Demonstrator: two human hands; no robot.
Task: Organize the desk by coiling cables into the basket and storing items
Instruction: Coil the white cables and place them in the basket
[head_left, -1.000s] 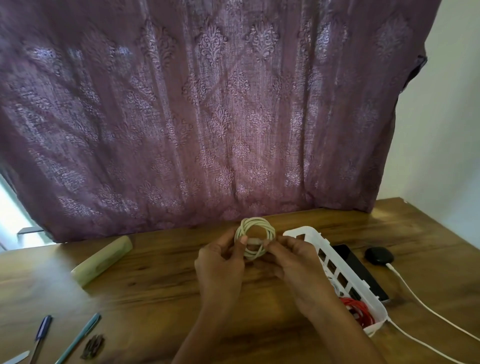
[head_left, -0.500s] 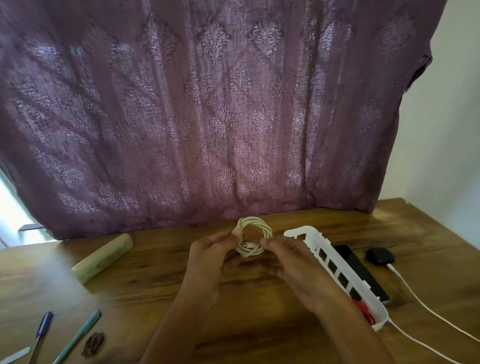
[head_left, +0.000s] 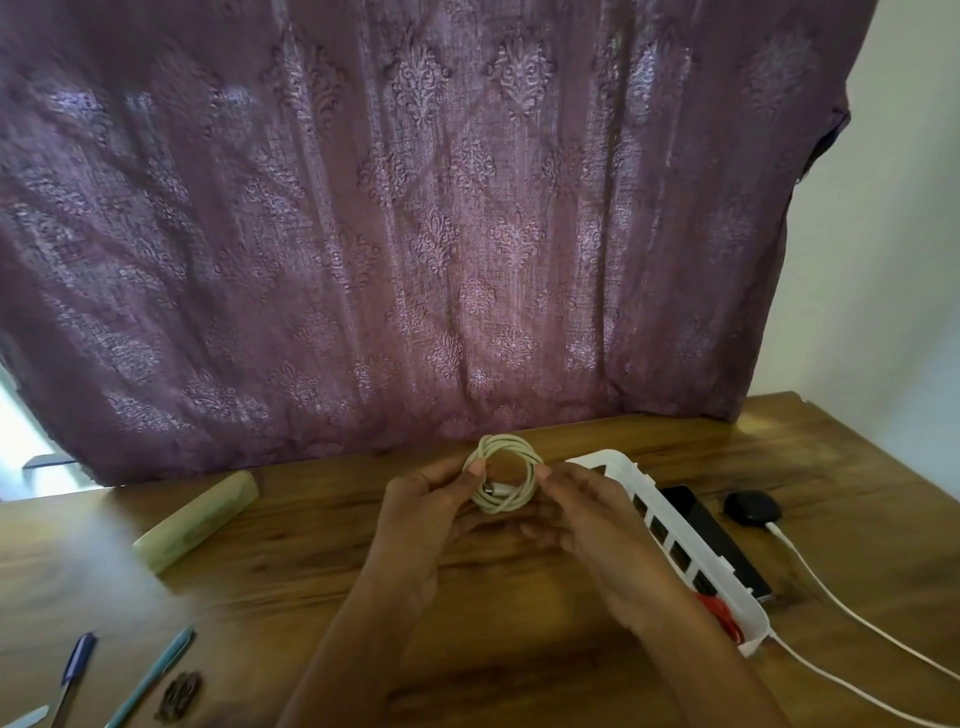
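The cream cable (head_left: 504, 480) is wound into a tight ring but not yet stored. It stands upright above the desk (head_left: 311, 571), just left of the far end of the white basket (head_left: 613, 460), between both hands. The basket lies to the right and holds a red cable (head_left: 719, 613) at its near end, so that part looks done. Left to do, as I judge it: drop this coil in, wind the loose white cable (head_left: 841, 613) trailing from the black puck (head_left: 752, 508) at the right, and put away the two pens (head_left: 78, 670), the pale green case (head_left: 197, 519) and a small dark item (head_left: 179, 696) at near left, perhaps a clip but too blurred to name. The left hand (head_left: 421, 514) pinches the ring's left side; the right hand (head_left: 597, 519) has its grip on the right side, both forearms reaching in from the near edge.
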